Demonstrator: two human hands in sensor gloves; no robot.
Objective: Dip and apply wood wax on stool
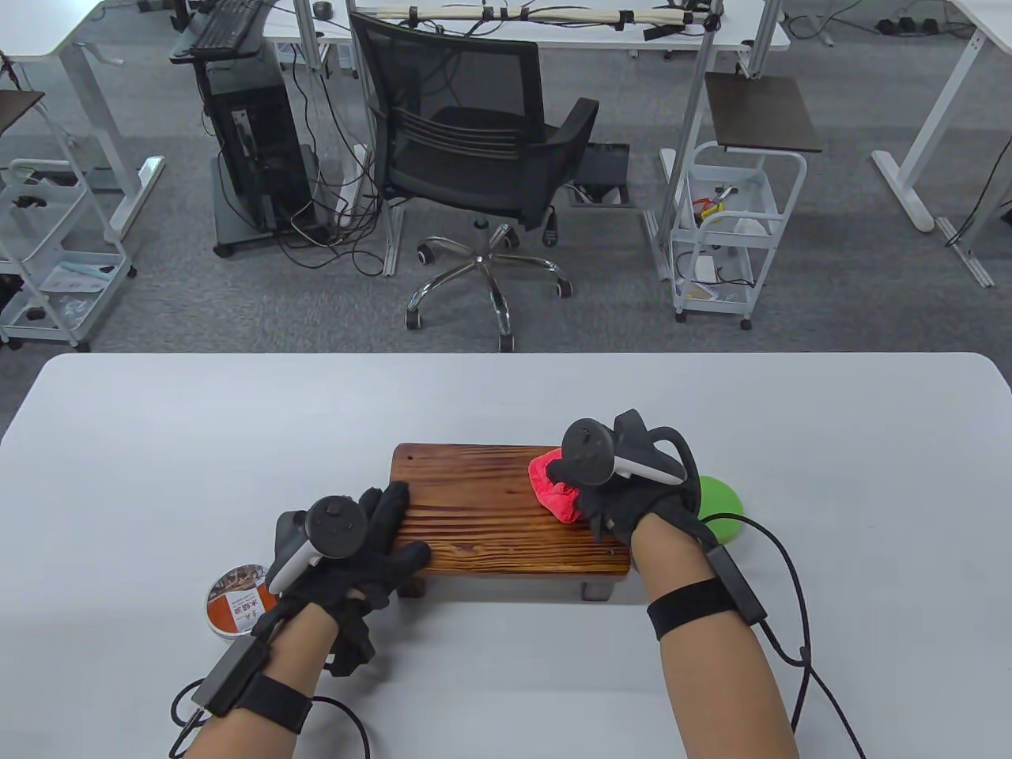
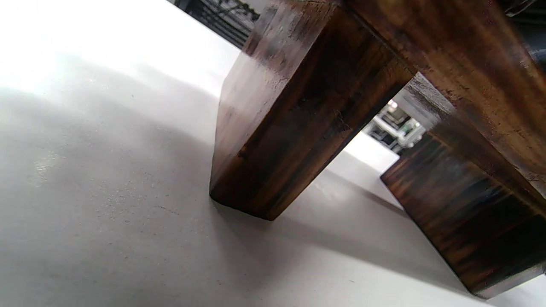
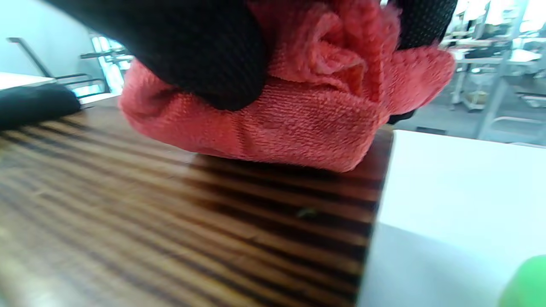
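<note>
Right hand (image 1: 624, 490) bunching a fuzzy red cloth (image 1: 553, 486), pressing it to the far right of the stool (image 1: 490, 514), likely to spread wax along the grain. Left hand (image 1: 356, 545) spread flat over the near left corner, steadying. Dark, ridged, rectangular wood top. Round tin (image 1: 233, 605) just left.
</note>
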